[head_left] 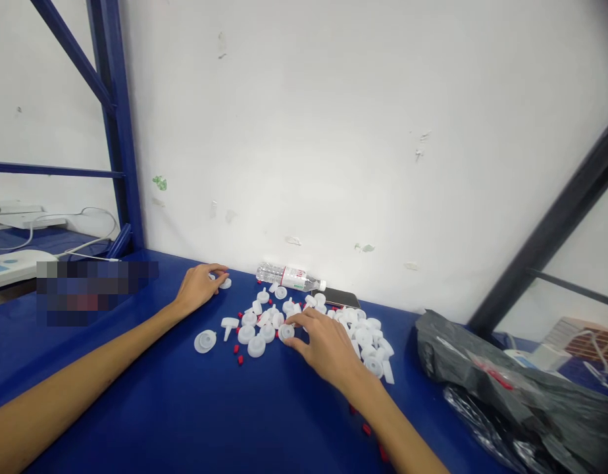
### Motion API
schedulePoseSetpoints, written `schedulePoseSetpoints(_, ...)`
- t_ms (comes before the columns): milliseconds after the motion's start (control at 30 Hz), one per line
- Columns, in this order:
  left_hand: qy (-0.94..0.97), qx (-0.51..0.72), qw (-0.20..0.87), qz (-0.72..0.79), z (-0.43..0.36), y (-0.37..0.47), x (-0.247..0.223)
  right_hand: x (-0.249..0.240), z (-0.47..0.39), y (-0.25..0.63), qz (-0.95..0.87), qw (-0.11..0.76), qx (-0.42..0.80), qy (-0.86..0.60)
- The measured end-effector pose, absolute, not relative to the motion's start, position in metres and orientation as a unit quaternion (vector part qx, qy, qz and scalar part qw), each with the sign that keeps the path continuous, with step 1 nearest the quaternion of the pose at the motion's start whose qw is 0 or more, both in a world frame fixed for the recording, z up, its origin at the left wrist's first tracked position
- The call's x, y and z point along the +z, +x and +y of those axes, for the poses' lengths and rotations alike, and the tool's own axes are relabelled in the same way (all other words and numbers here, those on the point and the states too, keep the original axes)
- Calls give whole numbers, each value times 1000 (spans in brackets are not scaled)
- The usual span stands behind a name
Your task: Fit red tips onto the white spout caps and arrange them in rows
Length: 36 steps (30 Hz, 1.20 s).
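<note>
My left hand [201,286] is at the back left of the blue table [185,408], its fingers curved at a white round cap [226,284]; whether they grip it is too small to tell. Over the pile of white plastic parts [364,337], my right hand [328,342] has thumb and forefinger apart beside a white round disc [286,332]. Another white disc [205,341] lies alone between the hands, left of a T-shaped white part [229,324]. Small red pieces [240,360] are scattered among the white parts.
A clear bottle [290,277] lies on its side near the wall, beside a dark phone [337,297]. A grey plastic bag [511,395] covers the right side. A blue metal frame [119,131] stands at the left, near a white power strip [25,264].
</note>
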<state>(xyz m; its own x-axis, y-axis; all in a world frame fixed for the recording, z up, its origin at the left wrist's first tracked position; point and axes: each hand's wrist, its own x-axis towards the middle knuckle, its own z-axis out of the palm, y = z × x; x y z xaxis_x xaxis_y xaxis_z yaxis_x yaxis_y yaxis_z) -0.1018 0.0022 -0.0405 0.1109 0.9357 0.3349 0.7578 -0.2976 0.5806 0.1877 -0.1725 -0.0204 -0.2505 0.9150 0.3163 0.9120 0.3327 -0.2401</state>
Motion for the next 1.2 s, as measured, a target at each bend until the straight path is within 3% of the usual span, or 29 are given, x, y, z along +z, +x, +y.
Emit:
schedulePoseSetpoints(267,732,336,128,578,0,-102,-37,-22,-171,187,-780,222,30,-584)
schedulePoseSetpoints(500,753,377,93,532,-33,-91,4,-14,-170,193,-766,267,48,-583)
schedulePoseSetpoints(800,879,92,300,360,-99,-71,45,-7,-172,192,-739,341,91,-574)
schedulePoseSetpoints(933,883,27,297,361,-105,-66,38,-7,-172,192,-739,343,88,-573)
schedulePoseSetpoints(1200,896,10,279,346,-112,-62,25,-7,-172,193,-754,324,67,-567)
